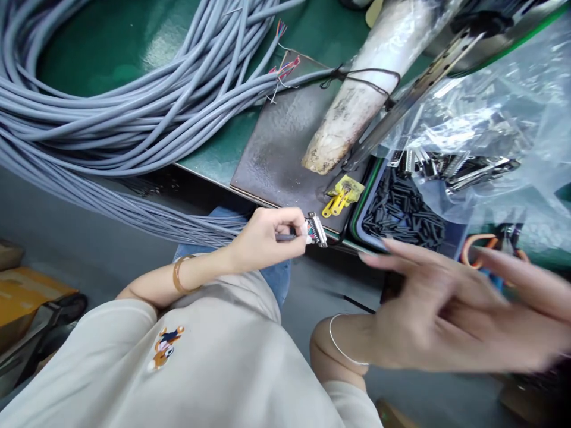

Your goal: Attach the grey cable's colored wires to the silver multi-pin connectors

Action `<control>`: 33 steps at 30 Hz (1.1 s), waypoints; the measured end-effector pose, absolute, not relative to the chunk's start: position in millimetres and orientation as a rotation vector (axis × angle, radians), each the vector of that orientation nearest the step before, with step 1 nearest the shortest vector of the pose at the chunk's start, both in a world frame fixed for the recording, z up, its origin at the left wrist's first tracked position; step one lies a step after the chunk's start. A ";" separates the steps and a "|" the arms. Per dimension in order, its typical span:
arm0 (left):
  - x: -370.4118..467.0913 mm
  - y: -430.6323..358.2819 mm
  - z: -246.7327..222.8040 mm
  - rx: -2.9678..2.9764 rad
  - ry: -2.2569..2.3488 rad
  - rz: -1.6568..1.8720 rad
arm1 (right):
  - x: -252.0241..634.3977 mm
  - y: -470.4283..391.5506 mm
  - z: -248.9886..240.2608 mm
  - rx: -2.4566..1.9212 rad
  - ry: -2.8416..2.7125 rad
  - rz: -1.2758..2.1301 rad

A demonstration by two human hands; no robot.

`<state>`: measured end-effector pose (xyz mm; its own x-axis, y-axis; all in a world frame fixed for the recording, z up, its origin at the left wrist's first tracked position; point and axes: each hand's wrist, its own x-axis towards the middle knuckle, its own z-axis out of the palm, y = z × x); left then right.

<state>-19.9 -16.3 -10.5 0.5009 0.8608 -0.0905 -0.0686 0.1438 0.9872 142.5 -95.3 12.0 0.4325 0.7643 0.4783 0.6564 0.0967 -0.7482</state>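
My left hand (272, 238) pinches the end of a grey cable just behind a metal D-sub connector (317, 229). Small coloured wires show at the connector's back, partly hidden by my fingertips. My right hand (446, 309) is raised close to the camera, smeared by motion, its fingers spread and nothing visible in them. It is nearest a blue bin (366, 221) filled with short black tubes (401, 208). Beyond my left hand, yellow clips (339, 199) lie on a dark board (276, 151).
A large coil of grey cables (134, 125) covers the bench's left. A white wrapped roll (361, 95), tied with black wire, and a metal bar (414, 89) slant over the board. On the right lie a plastic bag of metal connectors (468, 166) and orange-handled pliers (475, 246).
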 end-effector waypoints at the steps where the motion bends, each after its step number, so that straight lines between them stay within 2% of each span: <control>1: -20.5 -13.4 -10.5 1.130 0.810 0.788 | 142.7 -92.9 10.5 -1.595 -1.298 0.090; 6: -22.3 2.8 -3.6 0.841 0.847 0.810 | 140.9 -71.6 -1.7 -1.460 -1.554 0.034; 21: -10.1 18.8 7.8 0.961 0.885 1.045 | 136.9 -47.0 -12.5 -1.339 -1.496 0.314; 33: -13.0 20.7 19.9 1.055 0.940 1.061 | 135.4 -36.1 2.9 -1.334 -1.567 0.209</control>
<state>-13.0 20.7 19.9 0.2311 0.9684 -0.0937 -0.2095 0.1435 0.9672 135.4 -36.1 2.9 0.1375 0.8106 0.5693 0.6331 0.3701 -0.6799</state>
